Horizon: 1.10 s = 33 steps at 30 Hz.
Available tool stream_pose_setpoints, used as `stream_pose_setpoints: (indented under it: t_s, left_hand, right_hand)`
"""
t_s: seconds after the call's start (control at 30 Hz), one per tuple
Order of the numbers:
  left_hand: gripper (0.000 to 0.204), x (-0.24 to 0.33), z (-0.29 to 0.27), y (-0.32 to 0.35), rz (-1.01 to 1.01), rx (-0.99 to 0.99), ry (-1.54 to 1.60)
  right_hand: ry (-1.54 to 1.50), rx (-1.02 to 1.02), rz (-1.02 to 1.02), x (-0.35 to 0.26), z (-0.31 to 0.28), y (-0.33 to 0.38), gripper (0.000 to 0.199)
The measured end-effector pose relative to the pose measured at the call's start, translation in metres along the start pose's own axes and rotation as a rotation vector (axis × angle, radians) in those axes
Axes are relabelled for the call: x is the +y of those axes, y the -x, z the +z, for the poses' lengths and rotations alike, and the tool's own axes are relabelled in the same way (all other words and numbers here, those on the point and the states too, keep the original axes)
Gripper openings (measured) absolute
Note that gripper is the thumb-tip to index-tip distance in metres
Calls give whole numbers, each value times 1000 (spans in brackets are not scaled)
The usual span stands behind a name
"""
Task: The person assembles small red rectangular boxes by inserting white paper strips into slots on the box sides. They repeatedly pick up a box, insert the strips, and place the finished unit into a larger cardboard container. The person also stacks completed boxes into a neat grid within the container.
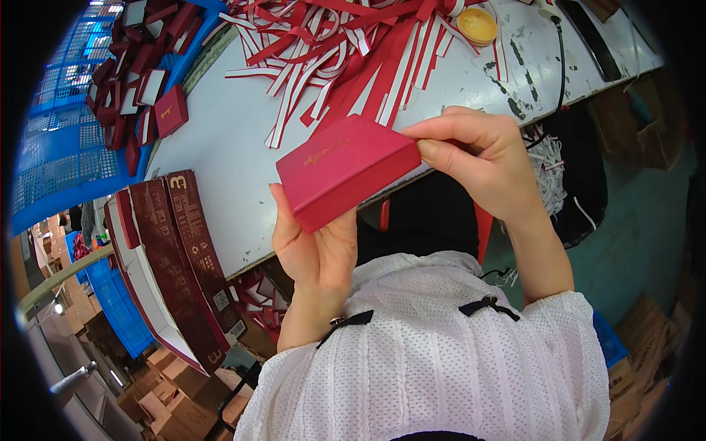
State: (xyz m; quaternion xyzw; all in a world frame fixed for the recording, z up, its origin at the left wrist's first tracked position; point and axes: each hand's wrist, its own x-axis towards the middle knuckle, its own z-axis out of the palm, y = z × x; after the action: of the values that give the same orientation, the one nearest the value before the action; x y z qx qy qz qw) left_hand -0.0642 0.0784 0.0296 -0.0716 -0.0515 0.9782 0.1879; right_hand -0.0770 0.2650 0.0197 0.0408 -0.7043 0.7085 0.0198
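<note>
A red box (346,165) with gold lettering on its top is held up over the near edge of the white table (220,213). My left hand (318,246) supports it from below at its left end, the thumb along the side. At the opposite end, my right hand (474,158) pinches the corner between thumb and fingers. Just beyond the box lies a loose heap of red and white ribbon strips (323,51), some reaching close to its far edge.
A blue plastic crate (70,110) at the far left holds several dark red boxes (140,81). One red box (171,110) rests by its edge. A dark brown carton (180,257) stands at the table's left. A round yellow container (476,27) sits at the back; a black cable (561,66) hangs rightward.
</note>
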Motion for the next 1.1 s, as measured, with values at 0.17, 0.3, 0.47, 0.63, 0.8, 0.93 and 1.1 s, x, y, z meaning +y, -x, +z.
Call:
stream_pose_setpoints:
  t_s: [0.17,0.3,0.47,0.63,0.8,0.93,1.1]
  left_hand:
    - [39,-12,-17,-15,206,-123,-517]
    - [37,-14,-21,-28,410,-2,-1148]
    - [32,-13,-2,-27,334,117,-667]
    - [31,-5,0,-22,163,17,-350]
    - [32,-10,5,-15,100,14,-311]
    - [32,-6,4,-13,120,23,-313]
    - [30,-4,2,-14,206,64,-350]
  right_hand:
    - [74,18,-68,-7,6,4,14]
    - [134,22,-161,-7,16,10,16]
    - [357,118,-209,-9,-1,7,14]
    - [387,178,-293,-11,-2,2,10]
    - [425,159,-322,-6,-3,-1,16]
    - [429,196,-333,-9,-1,2,12]
    - [406,155,-319,-15,-3,5,11]
